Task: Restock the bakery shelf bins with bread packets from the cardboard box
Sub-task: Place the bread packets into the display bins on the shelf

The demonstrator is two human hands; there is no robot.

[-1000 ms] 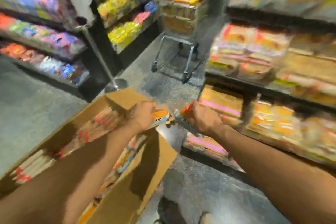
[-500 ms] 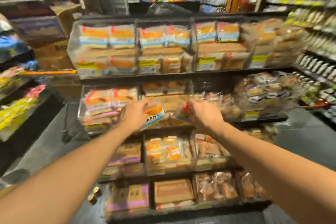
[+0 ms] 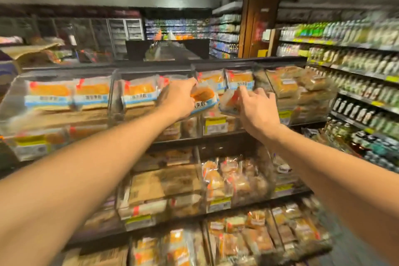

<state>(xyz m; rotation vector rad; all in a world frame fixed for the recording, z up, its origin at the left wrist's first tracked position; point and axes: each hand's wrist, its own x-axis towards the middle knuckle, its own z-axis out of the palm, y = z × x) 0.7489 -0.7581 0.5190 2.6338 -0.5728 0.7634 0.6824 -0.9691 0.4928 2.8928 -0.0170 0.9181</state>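
My left hand point(image 3: 178, 98) grips an orange, white and blue bread packet point(image 3: 203, 98) at the front of the top shelf bin point(image 3: 218, 124). A second, smaller packet point(image 3: 230, 102) is held in my right hand point(image 3: 255, 107), just to the right of the first. Both hands are raised at the middle clear bin of the top row, where matching packets point(image 3: 238, 79) stand upright. The cardboard box is out of view.
The bakery shelf point(image 3: 194, 139) has three rows of clear bins with wrapped bread and yellow price tags. More matching packets point(image 3: 138, 92) fill the top-left bins. A drinks shelf point(image 3: 356, 67) runs along the right. Boxes point(image 3: 30, 52) sit at the far left.
I have turned from the cardboard box to the shelf. Both hands, each with a packet, rose from the middle row to the top row bin.
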